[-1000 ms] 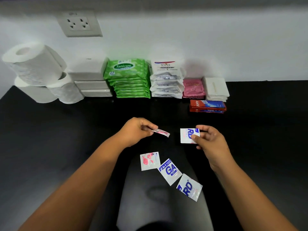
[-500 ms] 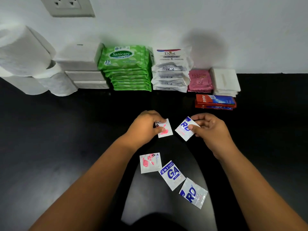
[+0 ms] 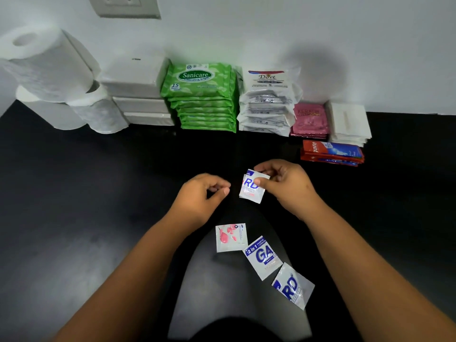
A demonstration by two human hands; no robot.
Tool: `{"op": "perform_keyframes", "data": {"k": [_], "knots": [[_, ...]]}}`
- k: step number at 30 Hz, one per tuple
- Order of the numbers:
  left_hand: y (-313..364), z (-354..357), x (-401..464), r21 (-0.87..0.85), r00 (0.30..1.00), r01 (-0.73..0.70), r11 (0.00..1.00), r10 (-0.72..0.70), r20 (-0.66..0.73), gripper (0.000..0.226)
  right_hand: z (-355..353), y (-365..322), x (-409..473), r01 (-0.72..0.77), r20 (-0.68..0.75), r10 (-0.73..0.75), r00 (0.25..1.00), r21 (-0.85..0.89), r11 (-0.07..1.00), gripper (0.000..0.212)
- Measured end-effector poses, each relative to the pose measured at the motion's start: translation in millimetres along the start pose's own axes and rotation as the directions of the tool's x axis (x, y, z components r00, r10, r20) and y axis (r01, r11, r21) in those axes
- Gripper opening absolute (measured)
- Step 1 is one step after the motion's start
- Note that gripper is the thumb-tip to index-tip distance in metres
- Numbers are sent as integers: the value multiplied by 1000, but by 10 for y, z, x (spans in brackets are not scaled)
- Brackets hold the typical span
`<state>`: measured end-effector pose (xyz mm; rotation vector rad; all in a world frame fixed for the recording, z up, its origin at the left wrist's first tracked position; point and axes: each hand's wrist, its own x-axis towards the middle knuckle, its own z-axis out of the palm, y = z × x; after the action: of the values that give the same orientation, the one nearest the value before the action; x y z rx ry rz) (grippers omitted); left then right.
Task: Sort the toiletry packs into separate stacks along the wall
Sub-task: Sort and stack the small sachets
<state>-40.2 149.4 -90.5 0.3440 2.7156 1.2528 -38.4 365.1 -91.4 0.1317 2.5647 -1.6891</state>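
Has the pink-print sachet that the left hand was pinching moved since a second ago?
Yes. It has gone from the left hand to the right hand, tucked behind the blue sachet, nearer the toothpaste stack.

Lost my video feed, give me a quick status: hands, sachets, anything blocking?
Right hand pinching sachets above counter. Left hand loosely curled, holding nothing. Three loose sachets near the counter edge. Nothing blocking the wall stacks.

Likely home room, black counter (image 3: 74,193), wall socket (image 3: 125,6), toilet rolls (image 3: 49,67)
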Motion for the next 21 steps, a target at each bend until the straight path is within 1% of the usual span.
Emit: {"op": "perform_keyframes", "data": {"k": [4,7,10,14,16,19,21], "knots": [[-47,-27,-234,58,996,-3,998,-3,88,10,51,-4,58,35,7,-34,999,-217,976,20],[-70,-45,-315,75,996,16,997,-22,86,9,34,-2,78,50,14,-48,999,-320,946,20],[-48,-55,-362,84,997,19,996,-26,79,9,28,26,106,87,23,-85,996,-382,920,21],[-3,-53,-408,113,993,-2,994,-11,116,13,41,63,113,151,26,-159,987,-485,862,22],[23,-51,-443,115,993,-9,993,-6,121,14,37,77,100,172,5,-198,980,-519,837,24],[60,-49,-494,121,993,-20,992,5,119,15,25,43,24,187,-31,-240,970,-534,825,23],[71,-40,-528,148,991,-33,988,13,133,18,4,-23,-82,205,-3,-240,971,-508,837,17]]}}
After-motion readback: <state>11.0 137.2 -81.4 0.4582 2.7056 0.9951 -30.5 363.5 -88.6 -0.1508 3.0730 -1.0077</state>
